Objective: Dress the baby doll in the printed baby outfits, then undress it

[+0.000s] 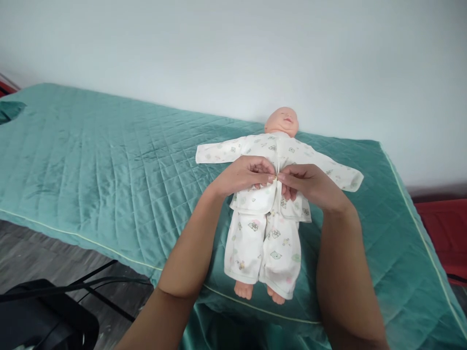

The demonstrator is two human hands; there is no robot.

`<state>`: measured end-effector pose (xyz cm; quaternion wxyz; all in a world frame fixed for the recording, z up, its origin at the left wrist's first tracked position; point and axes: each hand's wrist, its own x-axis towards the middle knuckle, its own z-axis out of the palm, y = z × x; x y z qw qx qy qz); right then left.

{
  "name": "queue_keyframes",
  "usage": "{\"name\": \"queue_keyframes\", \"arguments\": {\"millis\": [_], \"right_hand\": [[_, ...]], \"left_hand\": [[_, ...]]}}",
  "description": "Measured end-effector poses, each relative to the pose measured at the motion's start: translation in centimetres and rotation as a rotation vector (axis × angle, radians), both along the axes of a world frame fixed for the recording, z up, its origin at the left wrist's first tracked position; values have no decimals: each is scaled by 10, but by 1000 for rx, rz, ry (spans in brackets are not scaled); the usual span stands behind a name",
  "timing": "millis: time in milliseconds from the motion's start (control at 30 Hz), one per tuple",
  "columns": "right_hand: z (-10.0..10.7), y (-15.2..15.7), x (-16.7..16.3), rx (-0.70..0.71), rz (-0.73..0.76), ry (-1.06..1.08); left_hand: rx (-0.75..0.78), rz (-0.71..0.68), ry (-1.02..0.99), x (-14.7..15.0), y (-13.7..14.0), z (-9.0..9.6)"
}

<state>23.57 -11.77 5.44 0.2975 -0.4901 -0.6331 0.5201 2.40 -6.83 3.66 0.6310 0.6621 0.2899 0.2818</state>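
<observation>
A baby doll (282, 121) lies on its back, dressed in a white printed jacket (251, 198) and matching trousers (245, 243). Its sleeves spread out to both sides and its bare feet show below the trouser legs. Over the doll's belly, my left hand (251, 171) pinches one front edge of the jacket. Opposite it, my right hand (304, 181) pinches the other edge, with the fingertips of both hands almost meeting at a small fastening. Below that point the jacket's front edges hang apart. My fingers partly hide the fastening.
A green quilted cover (109, 170) with pale piping lies over the bed under the doll. Behind it stands a white wall (219, 53). A red object (445, 233) is at the right, and a black bag-like object (47, 316) is at the lower left.
</observation>
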Motion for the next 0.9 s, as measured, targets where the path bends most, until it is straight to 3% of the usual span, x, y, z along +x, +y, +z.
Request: {"name": "queue_keyframes", "arguments": {"millis": [267, 700, 900], "right_hand": [[2, 0, -2, -15, -6, -44], [-1, 2, -3, -98, -72, 133], [1, 1, -5, -103, -99, 119]], "left_hand": [[24, 23, -7, 0, 2, -6], [10, 26, 28, -1, 2, -5], [24, 5, 38, -2, 2, -3]]}}
